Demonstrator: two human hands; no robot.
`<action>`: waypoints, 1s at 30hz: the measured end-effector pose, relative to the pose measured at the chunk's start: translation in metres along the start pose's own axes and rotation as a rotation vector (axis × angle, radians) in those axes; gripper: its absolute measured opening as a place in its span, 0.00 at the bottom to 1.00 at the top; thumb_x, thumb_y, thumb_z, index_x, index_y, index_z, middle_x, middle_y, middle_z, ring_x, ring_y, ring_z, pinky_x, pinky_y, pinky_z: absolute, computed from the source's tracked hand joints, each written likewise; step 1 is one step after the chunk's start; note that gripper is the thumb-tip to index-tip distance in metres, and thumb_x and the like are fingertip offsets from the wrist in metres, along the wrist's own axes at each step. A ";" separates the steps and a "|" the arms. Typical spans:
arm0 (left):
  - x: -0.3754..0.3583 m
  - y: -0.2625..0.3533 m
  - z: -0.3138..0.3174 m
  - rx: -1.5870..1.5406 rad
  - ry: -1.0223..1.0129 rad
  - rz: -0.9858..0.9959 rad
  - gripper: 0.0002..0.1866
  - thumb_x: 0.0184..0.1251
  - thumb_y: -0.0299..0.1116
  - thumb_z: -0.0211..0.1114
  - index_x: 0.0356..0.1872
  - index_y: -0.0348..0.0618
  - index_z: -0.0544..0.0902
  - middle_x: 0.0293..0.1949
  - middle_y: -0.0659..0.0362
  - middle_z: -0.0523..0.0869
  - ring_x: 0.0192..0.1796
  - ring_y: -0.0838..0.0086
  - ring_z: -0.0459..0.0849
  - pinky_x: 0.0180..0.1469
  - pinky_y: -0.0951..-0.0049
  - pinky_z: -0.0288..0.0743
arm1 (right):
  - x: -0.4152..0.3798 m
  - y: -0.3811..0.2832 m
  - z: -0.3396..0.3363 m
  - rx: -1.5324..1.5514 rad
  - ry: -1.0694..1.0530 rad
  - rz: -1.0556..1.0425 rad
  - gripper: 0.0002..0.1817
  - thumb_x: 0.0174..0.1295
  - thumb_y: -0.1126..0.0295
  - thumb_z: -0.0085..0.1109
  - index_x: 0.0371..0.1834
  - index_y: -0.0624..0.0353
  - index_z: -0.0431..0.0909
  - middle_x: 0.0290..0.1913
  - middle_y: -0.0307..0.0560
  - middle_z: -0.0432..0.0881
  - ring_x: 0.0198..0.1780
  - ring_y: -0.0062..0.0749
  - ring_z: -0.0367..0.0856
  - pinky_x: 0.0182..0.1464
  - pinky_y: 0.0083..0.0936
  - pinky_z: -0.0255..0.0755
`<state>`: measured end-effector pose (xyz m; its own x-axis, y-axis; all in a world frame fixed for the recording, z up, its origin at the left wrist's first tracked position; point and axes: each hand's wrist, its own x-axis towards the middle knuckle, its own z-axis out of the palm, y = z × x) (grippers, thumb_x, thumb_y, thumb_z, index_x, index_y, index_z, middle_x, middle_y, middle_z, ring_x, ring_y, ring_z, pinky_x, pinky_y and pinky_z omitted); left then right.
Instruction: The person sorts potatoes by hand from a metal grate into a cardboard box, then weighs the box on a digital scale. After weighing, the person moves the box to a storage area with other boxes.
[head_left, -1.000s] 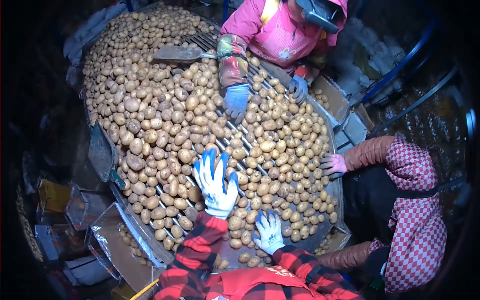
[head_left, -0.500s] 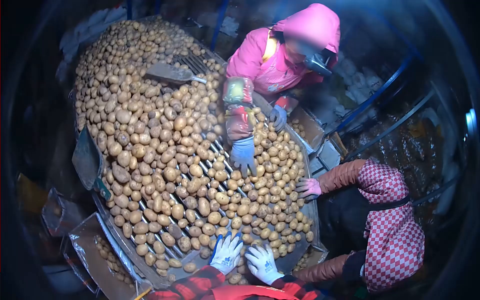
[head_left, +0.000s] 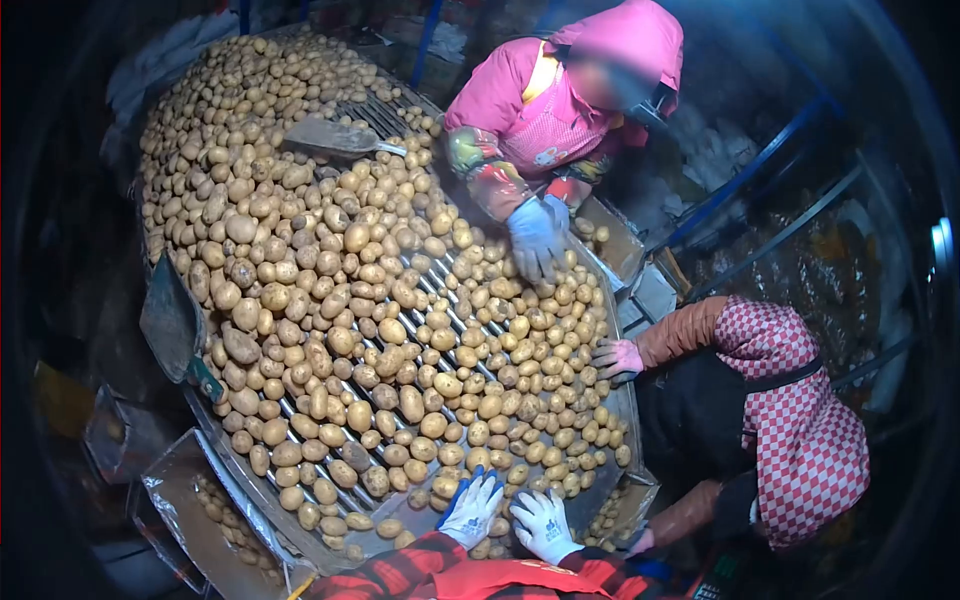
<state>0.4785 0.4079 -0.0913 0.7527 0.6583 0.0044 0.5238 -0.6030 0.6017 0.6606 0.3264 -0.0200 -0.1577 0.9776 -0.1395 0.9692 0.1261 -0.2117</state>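
Observation:
Potatoes [head_left: 330, 270] cover a large sorting table with metal bars [head_left: 400, 330] showing between them. At its near end, my left hand [head_left: 472, 510], in a white glove with blue on it, rests at the edge of the pile with fingers stretched forward. Just to its right, my right hand [head_left: 543, 524] wears a matching glove, fingers apart, touching or right beside the nearest potatoes. A few potatoes lie between and under the two hands. Neither hand has a potato closed in its fingers.
A metal scoop [head_left: 340, 138] lies on the pile at the back. Across the table, a person in pink [head_left: 540, 100] has gloved hands [head_left: 538, 238] over the potatoes. Another person in a checked garment [head_left: 800, 440] reaches in from the right. A box with potatoes [head_left: 180, 500] stands at lower left.
My hands have shifted slightly right and toward me. The pink-clothed person's hand has drawn back from the middle of the potatoes to the far edge. The checked person's lower hand has come into view.

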 end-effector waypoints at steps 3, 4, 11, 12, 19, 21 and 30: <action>0.001 0.000 0.000 0.060 0.003 0.012 0.29 0.70 0.38 0.60 0.72 0.46 0.73 0.76 0.48 0.66 0.80 0.48 0.60 0.78 0.41 0.53 | 0.007 0.000 0.004 -0.011 -0.042 -0.035 0.25 0.53 0.61 0.69 0.56 0.48 0.80 0.66 0.47 0.76 0.68 0.51 0.72 0.72 0.60 0.58; 0.001 0.001 0.000 0.071 0.008 0.017 0.29 0.70 0.39 0.60 0.72 0.46 0.73 0.76 0.49 0.67 0.80 0.48 0.60 0.78 0.42 0.53 | 0.009 -0.001 0.003 -0.012 -0.047 -0.040 0.24 0.53 0.61 0.69 0.57 0.48 0.80 0.67 0.47 0.75 0.68 0.51 0.72 0.72 0.60 0.58; 0.005 0.003 0.012 0.254 0.058 -0.003 0.28 0.69 0.43 0.61 0.70 0.52 0.76 0.75 0.53 0.70 0.80 0.51 0.62 0.77 0.44 0.57 | 0.023 -0.004 0.013 0.012 -0.002 -0.064 0.24 0.50 0.63 0.67 0.53 0.55 0.80 0.62 0.51 0.76 0.64 0.54 0.71 0.70 0.55 0.60; -0.021 0.011 0.026 0.247 0.008 0.020 0.28 0.68 0.43 0.62 0.70 0.53 0.76 0.75 0.54 0.70 0.80 0.51 0.62 0.76 0.44 0.57 | -0.004 -0.018 0.019 0.052 0.010 -0.045 0.24 0.49 0.64 0.66 0.52 0.56 0.80 0.60 0.52 0.76 0.63 0.56 0.71 0.68 0.54 0.62; 0.012 0.014 0.001 0.149 0.005 -0.073 0.31 0.67 0.47 0.66 0.71 0.54 0.76 0.75 0.57 0.70 0.82 0.49 0.56 0.78 0.37 0.49 | 0.004 -0.009 -0.018 0.140 -0.007 0.007 0.26 0.48 0.66 0.69 0.54 0.55 0.79 0.61 0.50 0.76 0.66 0.50 0.73 0.74 0.59 0.58; 0.012 0.015 0.000 0.130 0.027 -0.087 0.28 0.69 0.46 0.65 0.69 0.53 0.78 0.75 0.56 0.70 0.81 0.48 0.57 0.79 0.37 0.46 | -0.017 -0.010 -0.028 0.190 0.031 0.055 0.27 0.48 0.66 0.69 0.56 0.54 0.79 0.63 0.50 0.77 0.67 0.50 0.73 0.74 0.60 0.58; 0.015 0.021 -0.006 0.234 0.101 -0.048 0.25 0.69 0.44 0.65 0.66 0.53 0.80 0.73 0.56 0.73 0.82 0.48 0.57 0.80 0.36 0.41 | -0.169 0.017 0.014 0.254 0.353 0.782 0.27 0.58 0.71 0.62 0.63 0.58 0.78 0.68 0.57 0.76 0.66 0.54 0.75 0.72 0.49 0.64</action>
<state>0.4979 0.4078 -0.0740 0.6877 0.7229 0.0669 0.6445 -0.6503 0.4022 0.7007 0.1606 -0.0139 0.6389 0.7684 -0.0367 0.6972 -0.5985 -0.3947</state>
